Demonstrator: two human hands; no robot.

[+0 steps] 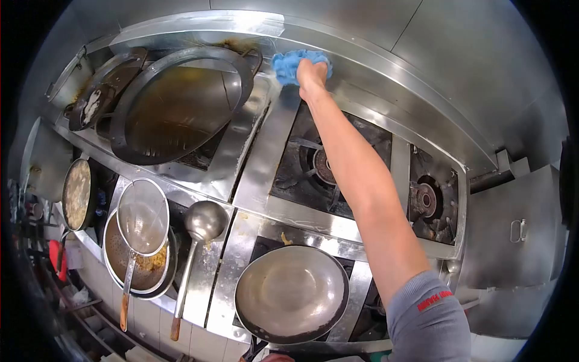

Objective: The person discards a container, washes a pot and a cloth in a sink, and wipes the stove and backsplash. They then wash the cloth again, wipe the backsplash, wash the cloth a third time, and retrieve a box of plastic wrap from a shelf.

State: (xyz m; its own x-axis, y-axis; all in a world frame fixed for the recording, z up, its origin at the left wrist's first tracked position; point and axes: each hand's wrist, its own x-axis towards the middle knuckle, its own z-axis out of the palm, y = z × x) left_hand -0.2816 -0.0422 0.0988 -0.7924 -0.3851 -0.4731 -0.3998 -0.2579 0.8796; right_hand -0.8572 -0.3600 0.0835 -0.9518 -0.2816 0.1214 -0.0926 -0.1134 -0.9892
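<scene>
My right hand (312,77) is stretched to the back of the stove, its fingers closed on a crumpled blue cloth (287,65). The cloth presses against the steel ledge at the foot of the back wall, just right of a large oval pan (181,111). Beneath my forearm is a gas burner (322,166) with a black grate. A wok (292,292) sits nearest me on the front hob. At the bottom edge, beside the wok's handle, a small reddish patch shows; it may be part of my left hand, but no fingers can be made out.
On the left a mesh strainer (143,217) lies across a pot (114,253) of brownish liquid, with a steel ladle (205,220) beside it. A frying pan (77,194) stands farther left. Another burner (427,199) is at the right, near a steel cabinet (512,229).
</scene>
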